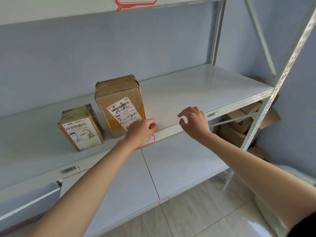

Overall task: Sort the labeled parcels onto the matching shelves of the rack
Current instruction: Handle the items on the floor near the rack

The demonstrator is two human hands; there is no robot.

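Two taped brown parcels stand on the rack's middle shelf (205, 86), each with "2-2" handwritten on its label: a small parcel (82, 129) at the left and a taller parcel (118, 103) beside it. My left hand (142, 130) rests against the taller parcel's lower front corner, fingers curled in and gripping nothing that I can see. My right hand (195, 122) hovers over the shelf's front edge to the right, fingers apart and empty. A red-bordered shelf tag (152, 139) is mostly hidden under my left wrist.
Another red-bordered tag (135, 1) hangs on the top shelf's edge, and a small tag (163, 200) marks the lower shelf (179, 165). The perforated upright post (277, 89) rises at the right. Loose cardboard boxes (236, 127) are piled behind the rack there.
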